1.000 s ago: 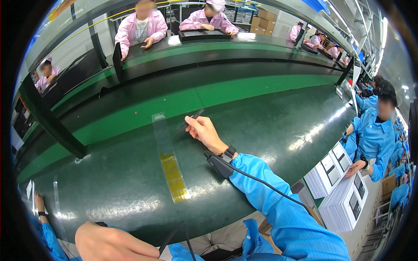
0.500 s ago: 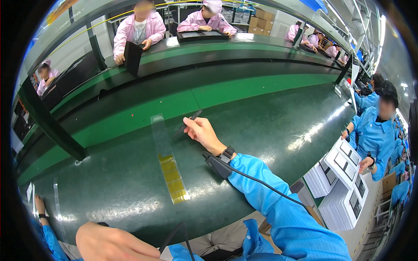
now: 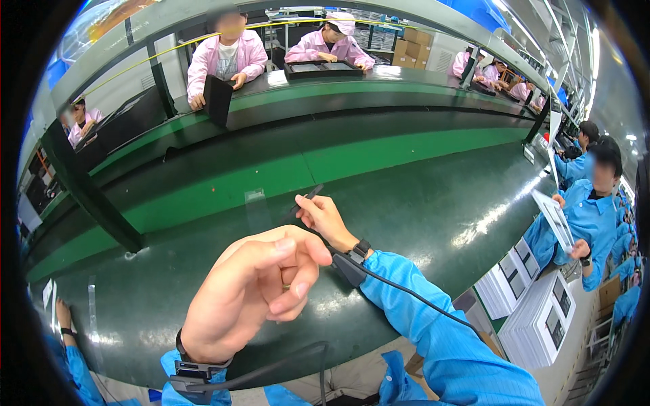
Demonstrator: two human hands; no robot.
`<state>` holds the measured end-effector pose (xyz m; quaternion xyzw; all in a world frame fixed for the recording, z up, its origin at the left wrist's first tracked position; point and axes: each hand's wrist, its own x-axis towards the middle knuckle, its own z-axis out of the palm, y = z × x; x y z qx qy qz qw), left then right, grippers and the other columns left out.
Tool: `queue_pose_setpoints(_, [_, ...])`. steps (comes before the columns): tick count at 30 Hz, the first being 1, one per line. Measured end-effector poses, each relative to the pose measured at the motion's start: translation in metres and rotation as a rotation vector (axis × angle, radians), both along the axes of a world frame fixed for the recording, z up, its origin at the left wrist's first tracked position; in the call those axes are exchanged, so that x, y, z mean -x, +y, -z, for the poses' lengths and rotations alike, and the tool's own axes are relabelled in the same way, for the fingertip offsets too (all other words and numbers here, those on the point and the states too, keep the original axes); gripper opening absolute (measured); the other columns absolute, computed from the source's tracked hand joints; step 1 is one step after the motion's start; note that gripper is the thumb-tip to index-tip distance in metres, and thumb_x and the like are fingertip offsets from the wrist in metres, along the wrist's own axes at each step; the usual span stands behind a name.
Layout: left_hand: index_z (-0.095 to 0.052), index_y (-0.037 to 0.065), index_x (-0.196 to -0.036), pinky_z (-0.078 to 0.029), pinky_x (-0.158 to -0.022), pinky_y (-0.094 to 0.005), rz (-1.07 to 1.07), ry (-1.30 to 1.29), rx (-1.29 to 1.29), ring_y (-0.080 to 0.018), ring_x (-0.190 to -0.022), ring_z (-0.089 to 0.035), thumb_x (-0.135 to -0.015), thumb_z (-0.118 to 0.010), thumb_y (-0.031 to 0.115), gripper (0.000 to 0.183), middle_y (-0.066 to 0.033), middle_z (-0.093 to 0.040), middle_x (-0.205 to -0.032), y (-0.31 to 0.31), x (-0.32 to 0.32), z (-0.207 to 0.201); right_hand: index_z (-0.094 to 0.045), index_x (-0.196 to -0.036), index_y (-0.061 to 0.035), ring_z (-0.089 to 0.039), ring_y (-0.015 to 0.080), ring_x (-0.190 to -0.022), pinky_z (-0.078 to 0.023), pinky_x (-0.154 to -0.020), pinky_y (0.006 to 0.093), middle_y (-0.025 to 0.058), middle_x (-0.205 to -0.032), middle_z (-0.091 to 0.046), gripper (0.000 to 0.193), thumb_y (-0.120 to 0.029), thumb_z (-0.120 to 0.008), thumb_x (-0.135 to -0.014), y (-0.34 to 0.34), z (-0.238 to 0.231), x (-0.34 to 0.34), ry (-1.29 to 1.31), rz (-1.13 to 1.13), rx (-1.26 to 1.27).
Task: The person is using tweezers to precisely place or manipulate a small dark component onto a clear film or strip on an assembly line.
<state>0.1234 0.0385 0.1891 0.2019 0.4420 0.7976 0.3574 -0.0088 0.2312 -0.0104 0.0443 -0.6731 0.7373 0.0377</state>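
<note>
My left hand point(image 3: 250, 284) is raised close in front, above the green table point(image 3: 406, 223). Its fingers are loosely curled and apart, and nothing shows in them. Further off, my right hand point(image 3: 328, 220) pinches a slim black pen-like tool point(image 3: 310, 196), its lower end pointing down left toward the tabletop. Beside that tip, the far end of a clear strip point(image 3: 256, 203) lies on the table; my left hand hides the rest of it. Each wrist wears a black band, and a black cable point(image 3: 413, 291) runs along my right sleeve.
Stacks of white framed panels point(image 3: 535, 325) stand at the right, where a co-worker in blue holds another panel point(image 3: 555, 220). Another clear strip point(image 3: 93, 311) lies at the left near someone's hand point(image 3: 64, 314). A dark post point(image 3: 88, 189) rises at the left. People in pink work across the bench.
My left hand has come up from the lower edge and now covers the yellow pieces on the clear strip. My right hand keeps the tool. The co-worker's panel has been lifted and tilted.
</note>
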Motion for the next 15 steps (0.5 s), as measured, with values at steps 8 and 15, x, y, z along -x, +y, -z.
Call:
queue_pose_setpoints(8, [-0.056,-0.004,-0.096,-0.029,-0.043,-0.0237,-0.085,0.039,0.021,-0.0096,-0.053,-0.037,-0.097,-0.046,0.026,0.031,-0.0039,-0.048,-0.066,-0.002,-0.005,0.000,-0.064,-0.070,-0.0002,-0.048,0.0069,-0.049,-0.034,-0.046,0.0224,0.0012,-0.055,-0.054,0.046,-0.040,-0.060,-0.092,-0.003,0.006,0.002,0.005,-0.007,0.031])
queue_pose_setpoints(15, [-0.057,0.009,-0.082,-0.038,-0.044,-0.0236,-0.223,1.084,-0.214,-0.0110,-0.054,-0.047,-0.087,-0.070,0.025,0.021,-0.0030,-0.053,-0.065,-0.001,-0.027,0.005,-0.062,-0.072,-0.0019,-0.046,0.0061,-0.048,-0.032,-0.044,0.0213,0.0000,-0.055,-0.052,0.042,-0.039,-0.062,-0.092,-0.017,-0.001,0.003,0.019,-0.020,0.034])
